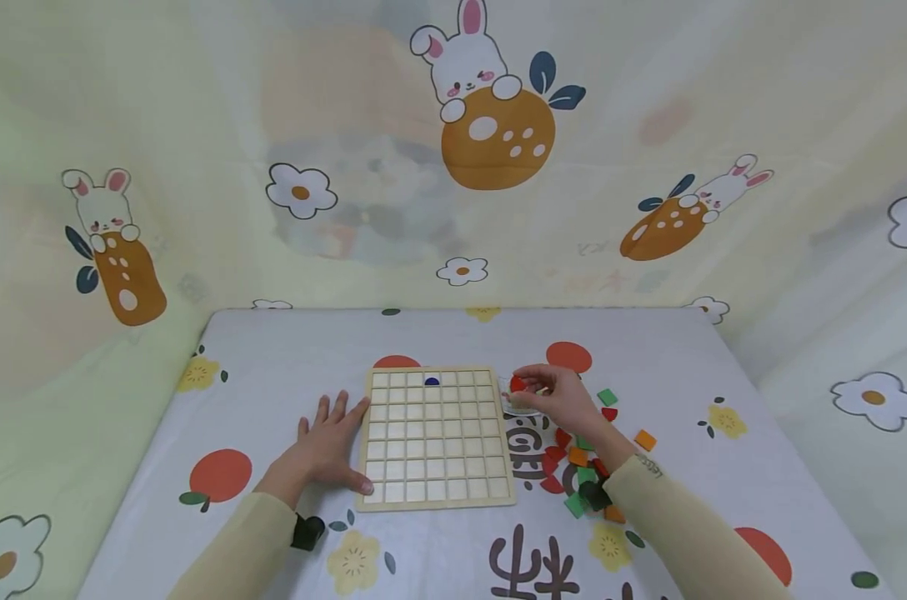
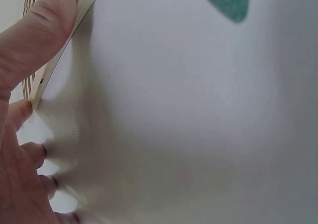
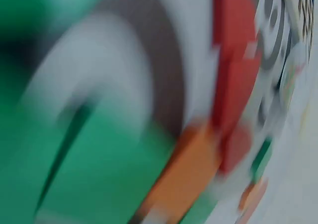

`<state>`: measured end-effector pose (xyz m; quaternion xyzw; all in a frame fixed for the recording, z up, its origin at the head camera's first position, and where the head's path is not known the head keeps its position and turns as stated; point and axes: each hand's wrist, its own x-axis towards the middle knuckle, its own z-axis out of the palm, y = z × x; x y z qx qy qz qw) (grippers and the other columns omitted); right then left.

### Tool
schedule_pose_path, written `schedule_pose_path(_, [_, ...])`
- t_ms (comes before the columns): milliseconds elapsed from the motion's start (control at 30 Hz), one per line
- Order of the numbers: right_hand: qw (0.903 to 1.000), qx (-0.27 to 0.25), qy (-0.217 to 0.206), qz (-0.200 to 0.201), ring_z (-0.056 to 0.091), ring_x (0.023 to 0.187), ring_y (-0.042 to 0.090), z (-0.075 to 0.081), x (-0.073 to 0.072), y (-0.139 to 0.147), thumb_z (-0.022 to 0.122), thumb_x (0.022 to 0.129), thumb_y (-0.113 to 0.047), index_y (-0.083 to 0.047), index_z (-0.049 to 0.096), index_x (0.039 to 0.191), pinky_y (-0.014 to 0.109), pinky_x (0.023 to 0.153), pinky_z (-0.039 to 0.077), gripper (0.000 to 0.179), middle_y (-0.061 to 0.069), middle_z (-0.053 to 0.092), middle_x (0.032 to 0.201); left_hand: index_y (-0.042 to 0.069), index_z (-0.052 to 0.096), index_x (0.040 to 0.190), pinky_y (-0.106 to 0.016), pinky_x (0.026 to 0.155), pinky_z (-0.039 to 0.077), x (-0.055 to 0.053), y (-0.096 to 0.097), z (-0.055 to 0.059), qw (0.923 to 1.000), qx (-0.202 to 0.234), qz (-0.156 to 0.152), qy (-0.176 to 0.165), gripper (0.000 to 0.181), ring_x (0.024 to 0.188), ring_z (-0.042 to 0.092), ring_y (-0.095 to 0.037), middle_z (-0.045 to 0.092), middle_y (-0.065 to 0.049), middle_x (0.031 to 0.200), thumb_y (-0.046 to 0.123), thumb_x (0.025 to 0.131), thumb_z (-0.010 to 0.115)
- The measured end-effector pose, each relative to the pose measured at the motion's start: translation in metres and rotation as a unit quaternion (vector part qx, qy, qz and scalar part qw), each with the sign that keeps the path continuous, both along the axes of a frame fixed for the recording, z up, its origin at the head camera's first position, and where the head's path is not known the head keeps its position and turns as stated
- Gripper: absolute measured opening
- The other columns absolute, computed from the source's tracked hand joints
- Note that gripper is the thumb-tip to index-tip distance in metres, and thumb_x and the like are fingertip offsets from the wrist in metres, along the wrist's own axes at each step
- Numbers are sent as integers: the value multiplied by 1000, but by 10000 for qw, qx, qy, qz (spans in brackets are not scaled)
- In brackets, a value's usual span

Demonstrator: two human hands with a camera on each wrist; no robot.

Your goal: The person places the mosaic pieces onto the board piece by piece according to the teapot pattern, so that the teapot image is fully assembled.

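Observation:
A square wooden grid board (image 1: 436, 439) lies flat on the table. One blue half-round piece (image 1: 432, 382) sits in its top row. My left hand (image 1: 329, 446) lies spread along the board's left side. In the left wrist view its thumb (image 2: 37, 30) rests on the board's edge (image 2: 64, 45), and another fingertip touches that edge farther along. Just off the board's upper right side, my right hand (image 1: 562, 400) pinches a small red piece (image 1: 518, 384) between thumb and fingers. Under those fingers is a pale round item (image 1: 530, 411), partly hidden. The right hand is not seen in the right wrist view.
Right of the board, loose red pieces (image 1: 551, 485), green pieces (image 1: 575, 505) and orange pieces (image 1: 578, 457) lie scattered beneath the right forearm. An orange square (image 1: 645, 440) and a green square (image 1: 607, 397) lie farther out. A patterned curtain (image 1: 363, 125) stands behind the table.

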<state>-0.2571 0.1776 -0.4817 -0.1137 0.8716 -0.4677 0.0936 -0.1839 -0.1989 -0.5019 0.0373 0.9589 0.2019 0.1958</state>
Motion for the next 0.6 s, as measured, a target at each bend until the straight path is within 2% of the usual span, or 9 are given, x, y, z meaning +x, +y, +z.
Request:
schedule_pose_path(400, [9990, -78, -202, 393, 62, 86, 16, -6, -7, -90, 78, 90, -15, -2, 71, 122, 28, 75, 52, 35, 12, 73, 107, 17, 21, 165, -78, 119, 3, -2, 0, 2, 10000, 0, 2, -7, 132, 157, -5, -51, 4, -23, 172, 49, 61, 97])
schedule_pose_path(600, [9985, 89, -499, 225, 63, 86, 16, -14, -6, -122, 80, 89, -15, -4, 73, 118, 29, 75, 54, 32, 10, 70, 103, 16, 22, 164, -78, 118, 4, 0, -1, 3, 10000, 30, -29, 11, 133, 156, -4, -52, 5, -24, 171, 48, 60, 98])
